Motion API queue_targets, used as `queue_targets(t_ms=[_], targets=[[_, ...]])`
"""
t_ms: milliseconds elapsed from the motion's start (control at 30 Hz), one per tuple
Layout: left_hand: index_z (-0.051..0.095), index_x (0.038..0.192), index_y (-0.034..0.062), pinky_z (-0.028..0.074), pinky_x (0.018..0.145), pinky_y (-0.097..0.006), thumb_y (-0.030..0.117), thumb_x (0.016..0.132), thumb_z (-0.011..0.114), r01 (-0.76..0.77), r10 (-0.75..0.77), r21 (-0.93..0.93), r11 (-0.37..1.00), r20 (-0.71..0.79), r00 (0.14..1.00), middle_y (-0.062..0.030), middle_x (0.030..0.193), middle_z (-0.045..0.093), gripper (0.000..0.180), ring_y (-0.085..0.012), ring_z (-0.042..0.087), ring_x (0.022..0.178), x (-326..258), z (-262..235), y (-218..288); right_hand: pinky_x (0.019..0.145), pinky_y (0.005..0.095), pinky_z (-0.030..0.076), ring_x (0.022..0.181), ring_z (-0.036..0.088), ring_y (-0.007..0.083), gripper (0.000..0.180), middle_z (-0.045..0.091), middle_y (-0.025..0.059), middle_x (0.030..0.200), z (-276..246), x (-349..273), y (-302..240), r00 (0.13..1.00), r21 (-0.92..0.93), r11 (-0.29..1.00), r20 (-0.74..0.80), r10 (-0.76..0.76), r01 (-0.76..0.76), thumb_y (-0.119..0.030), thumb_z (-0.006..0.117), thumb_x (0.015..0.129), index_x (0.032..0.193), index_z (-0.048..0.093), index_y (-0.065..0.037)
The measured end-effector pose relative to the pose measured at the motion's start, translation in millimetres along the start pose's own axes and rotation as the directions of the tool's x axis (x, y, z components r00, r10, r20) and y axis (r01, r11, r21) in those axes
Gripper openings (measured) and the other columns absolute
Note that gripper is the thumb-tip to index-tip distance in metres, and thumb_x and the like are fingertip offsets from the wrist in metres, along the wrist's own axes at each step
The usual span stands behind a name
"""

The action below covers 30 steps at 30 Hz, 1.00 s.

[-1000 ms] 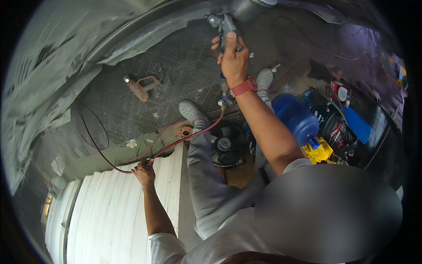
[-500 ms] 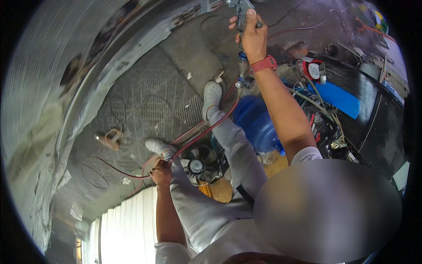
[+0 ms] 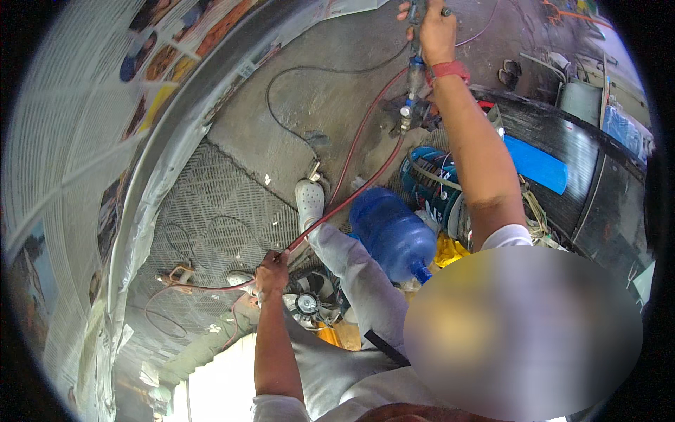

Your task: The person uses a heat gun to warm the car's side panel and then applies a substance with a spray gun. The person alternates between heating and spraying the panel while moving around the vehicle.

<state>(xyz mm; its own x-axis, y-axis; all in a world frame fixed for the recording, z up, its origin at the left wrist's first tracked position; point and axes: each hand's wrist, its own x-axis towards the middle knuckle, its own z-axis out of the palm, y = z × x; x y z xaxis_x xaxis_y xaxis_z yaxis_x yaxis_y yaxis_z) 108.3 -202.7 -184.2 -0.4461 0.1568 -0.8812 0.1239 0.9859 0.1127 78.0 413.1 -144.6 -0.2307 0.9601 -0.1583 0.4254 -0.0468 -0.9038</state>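
Observation:
My right hand (image 3: 439,41) is stretched out to the top edge of the head view, fingers wrapped round the handle of a spray gun (image 3: 415,34). The gun's upper part is cut off by the frame. Below its handle hang a blue-tinted inline filter (image 3: 416,73) and metal fittings, joined to a red air hose (image 3: 360,191). The hose runs slantwise down to my left hand (image 3: 271,273), which is closed on it near my knee. Past that hand, the hose carries on left in a loose loop on the floor.
To the left curves a large panel edge (image 3: 133,246) with clear sheeting. A blue water jug (image 3: 394,235) lies by my leg, beside a teal cylinder (image 3: 430,184). A fan (image 3: 307,304) sits between my legs. A black panel (image 3: 555,141) bearing a blue sheet (image 3: 536,163) stands right.
My view has shifted, baring more floor and a dark cable at the top. The right hand with the spray gun sits higher and further right; the left hand still grips the hose.

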Motion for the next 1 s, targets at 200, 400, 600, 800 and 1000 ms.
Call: queue_targets(t_ms=[200,400,600,800,1000], targets=[[0.076,0.105,0.0147,0.056,0.085,-0.052,0.059,0.093,0.065,-0.037,0.037,0.015,0.999,-0.009,0.999,-0.0188,0.097,0.077,0.047,-0.0438,0.072,0.098,31,-5,42,0.048,0.0358,0.047,0.049,0.062,0.0222,0.071,0.069,0.0113,0.069,-27,94,4,0.956,-0.254,0.96,-0.23,-0.182,0.122,-0.064,0.042,0.105,0.09,0.071,-0.002],[0.075,0.101,0.0148,0.057,0.082,-0.052,0.059,0.096,0.063,-0.088,0.082,-0.062,0.994,-0.089,0.993,-0.0182,0.094,0.076,0.046,-0.0447,0.072,0.093,43,-9,50,0.045,0.0377,0.045,0.049,0.061,0.0239,0.071,0.066,0.0116,0.068,-18,140,-24,0.953,-0.163,0.981,-0.266,-0.147,0.105,-0.067,0.042,0.103,0.095,0.07,-0.001],[0.075,0.1,0.0144,0.056,0.08,-0.054,0.059,0.097,0.061,-0.15,0.144,-0.041,0.988,-0.139,0.98,-0.0166,0.09,0.076,0.046,-0.0458,0.072,0.089,33,-3,23,0.044,0.0393,0.044,0.048,0.061,0.0245,0.073,0.063,0.0116,0.065,-11,113,-38,0.935,-0.242,0.961,-0.29,-0.204,0.135,-0.068,0.043,0.102,0.088,0.067,-0.001],[0.076,0.109,0.0158,0.048,0.101,-0.056,0.054,0.096,0.063,0.01,-0.011,-0.011,1.0,-0.047,0.999,-0.0155,0.103,0.078,0.042,-0.0433,0.071,0.104,-27,-5,-50,0.055,0.0414,0.052,0.066,0.07,0.0247,0.068,0.069,0.0144,0.077,22,-46,-65,0.992,-0.231,0.965,-0.035,0.119,-0.124,-0.061,0.046,0.105,0.09,0.067,0.002],[0.075,0.107,0.0162,0.034,0.113,-0.063,0.062,0.095,0.061,0.107,-0.086,0.136,0.985,-0.152,0.985,-0.011,0.107,0.078,0.049,-0.042,0.066,0.114,-93,-3,-174,0.051,0.0291,0.05,0.063,0.066,0.0127,0.053,0.074,0.0068,0.082,75,-221,-71,0.954,0.108,0.994,0.295,-0.056,0.025,-0.051,0.051,0.107,0.107,0.071,-0.002]])
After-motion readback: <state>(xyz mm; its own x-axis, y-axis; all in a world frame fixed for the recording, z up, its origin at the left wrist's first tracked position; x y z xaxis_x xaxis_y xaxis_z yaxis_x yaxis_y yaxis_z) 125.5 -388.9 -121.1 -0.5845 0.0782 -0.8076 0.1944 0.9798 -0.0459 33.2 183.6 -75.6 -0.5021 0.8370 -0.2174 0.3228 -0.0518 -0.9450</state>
